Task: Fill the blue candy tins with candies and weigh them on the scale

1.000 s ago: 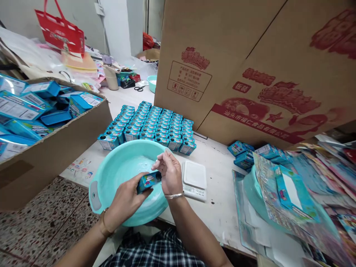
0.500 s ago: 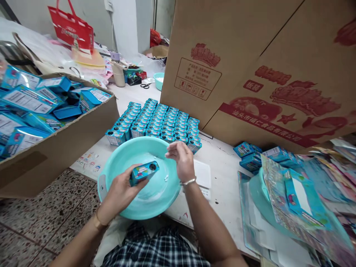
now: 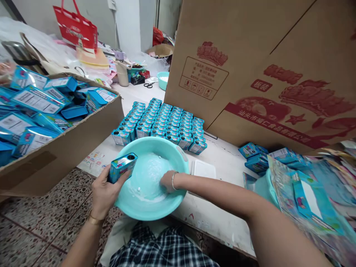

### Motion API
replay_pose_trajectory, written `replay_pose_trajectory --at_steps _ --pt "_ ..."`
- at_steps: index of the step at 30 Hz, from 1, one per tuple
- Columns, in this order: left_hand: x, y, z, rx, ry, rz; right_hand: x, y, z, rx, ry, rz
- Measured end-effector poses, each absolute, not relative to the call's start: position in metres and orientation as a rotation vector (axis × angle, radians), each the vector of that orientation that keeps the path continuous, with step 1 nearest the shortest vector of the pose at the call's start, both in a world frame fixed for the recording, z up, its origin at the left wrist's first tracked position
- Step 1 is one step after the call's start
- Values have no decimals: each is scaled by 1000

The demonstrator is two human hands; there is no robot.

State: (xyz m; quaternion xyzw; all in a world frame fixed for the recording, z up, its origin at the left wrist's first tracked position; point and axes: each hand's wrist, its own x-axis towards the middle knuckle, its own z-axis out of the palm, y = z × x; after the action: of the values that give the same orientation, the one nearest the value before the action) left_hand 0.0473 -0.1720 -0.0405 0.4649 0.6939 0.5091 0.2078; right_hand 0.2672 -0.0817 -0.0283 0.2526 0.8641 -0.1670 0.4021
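My left hand (image 3: 107, 189) grips a small blue printed carton (image 3: 122, 167) with a dark round hole in its top, over the left rim of a turquoise plastic basin (image 3: 151, 213). Inside the basin, my right hand (image 3: 168, 181) reaches down to the right side of the bottom with its fingers curled together. Its fingertips are hidden, so anything in them cannot be made out. A few small white pieces (image 3: 139, 189) and white powder lie on the basin's floor. Behind the basin, several rows of matching blue cartons (image 3: 164, 124) stand upright on the table.
An open cardboard box (image 3: 91, 139) full of blue cartons is at left. A large printed cardboard box (image 3: 250, 70) stands behind the table. A white scale (image 3: 204, 169) sits right of the basin, with more cartons (image 3: 256, 157) and plastic sheets (image 3: 286, 185) farther right.
My right hand has gone from above the basin's right rim down into it. My left hand has moved left with the carton, now tilted more upright. The basin has turned somewhat.
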Motion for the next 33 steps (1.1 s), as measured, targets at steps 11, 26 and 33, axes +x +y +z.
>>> replay_pose_trajectory --at_steps 11,26,33 --pt "49 -172 -33 1196 1863 1436 235 -23 -41 1338 2439 -399" --pt "49 -168 -32 1142 1803 1441 255 -106 -34 507 2271 -611" --pt "57 -170 -29 1077 1858 1480 265 -99 -27 573 2163 -696"
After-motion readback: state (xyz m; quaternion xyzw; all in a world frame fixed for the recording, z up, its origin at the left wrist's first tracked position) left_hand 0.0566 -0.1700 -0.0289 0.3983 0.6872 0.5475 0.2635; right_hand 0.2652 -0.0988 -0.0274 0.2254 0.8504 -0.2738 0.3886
